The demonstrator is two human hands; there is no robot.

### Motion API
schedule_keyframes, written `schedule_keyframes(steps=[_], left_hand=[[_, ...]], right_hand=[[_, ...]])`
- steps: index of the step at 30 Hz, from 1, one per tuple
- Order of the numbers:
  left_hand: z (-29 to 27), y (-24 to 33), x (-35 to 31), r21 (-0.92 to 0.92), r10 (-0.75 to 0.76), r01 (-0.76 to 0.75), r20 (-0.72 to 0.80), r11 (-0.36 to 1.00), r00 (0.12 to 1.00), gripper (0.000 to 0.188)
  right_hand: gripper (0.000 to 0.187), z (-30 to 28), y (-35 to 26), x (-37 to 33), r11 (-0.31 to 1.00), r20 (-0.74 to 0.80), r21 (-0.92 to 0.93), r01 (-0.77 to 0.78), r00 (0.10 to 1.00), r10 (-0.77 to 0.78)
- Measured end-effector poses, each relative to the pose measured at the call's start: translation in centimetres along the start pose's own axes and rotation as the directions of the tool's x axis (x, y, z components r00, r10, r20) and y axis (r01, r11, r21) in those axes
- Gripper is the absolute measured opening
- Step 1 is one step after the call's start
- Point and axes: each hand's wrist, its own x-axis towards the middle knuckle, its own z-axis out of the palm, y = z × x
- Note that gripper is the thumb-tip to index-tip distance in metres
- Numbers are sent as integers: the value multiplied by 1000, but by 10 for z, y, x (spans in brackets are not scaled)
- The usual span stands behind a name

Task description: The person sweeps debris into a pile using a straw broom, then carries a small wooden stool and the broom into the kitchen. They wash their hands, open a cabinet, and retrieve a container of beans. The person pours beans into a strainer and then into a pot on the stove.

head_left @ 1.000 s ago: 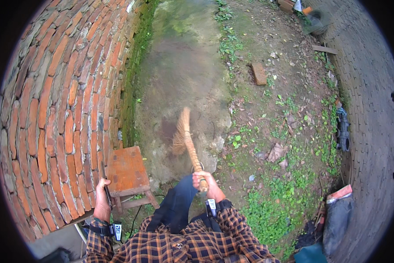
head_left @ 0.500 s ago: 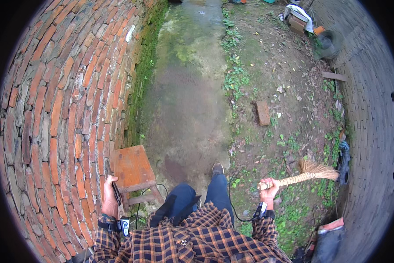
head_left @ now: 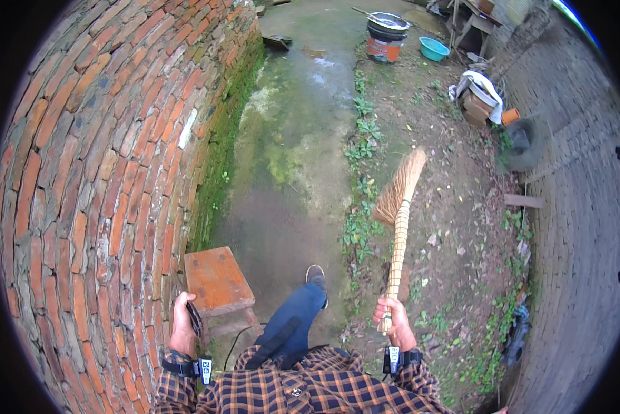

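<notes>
Gripping a straw broom (head_left: 398, 252) near the butt of its bound handle, the right hand (head_left: 395, 319) has its fingers curled round the shaft, and a short stub shows below the fist. From that hand the broom runs forward and slightly to the right, its bristles (head_left: 401, 186) at the far end fanning back toward the left; whether they touch the ground I cannot tell. Well apart on the other side, the left hand (head_left: 183, 324) is closed round a dark object (head_left: 195, 319), narrow and slightly curved, whose kind is too unclear to name. Just ahead and to the right of the left hand stands a wooden stool (head_left: 219, 281) with an orange-brown top; I cannot tell whether the dark object touches it. A brick wall (head_left: 96, 207) rises to the left of the left hand. Between the hands and a little ahead is a shoe (head_left: 315, 277) on a damp concrete path (head_left: 275, 221), which runs away in front. Low green plants (head_left: 367, 141) edge the path ahead of the right hand, with leaf-strewn soil beyond them to the right. Far ahead of the right hand stand a dark bucket (head_left: 386, 43) with an orange band and, to its right, a turquoise basin (head_left: 434, 49).
</notes>
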Motion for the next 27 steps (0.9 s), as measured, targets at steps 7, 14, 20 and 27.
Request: schedule_keyframes(steps=[7, 14, 20, 27], left_hand=[[156, 120, 137, -51, -87, 88, 25, 995, 996, 13], [349, 242, 272, 48, 30, -35, 88, 998, 996, 25], [518, 346, 395, 97, 76, -84, 89, 992, 993, 32], [685, 473, 534, -77, 113, -98, 223, 992, 968, 38]], right_hand=[[14, 160, -184, 95, 961, 243, 200, -193, 960, 142], [25, 258, -341, 227, 948, 150, 124, -294, 950, 275], [24, 394, -494, 371, 943, 202, 36, -330, 927, 317], [16, 572, -662, 528, 935, 308, -125, -331, 883, 354]])
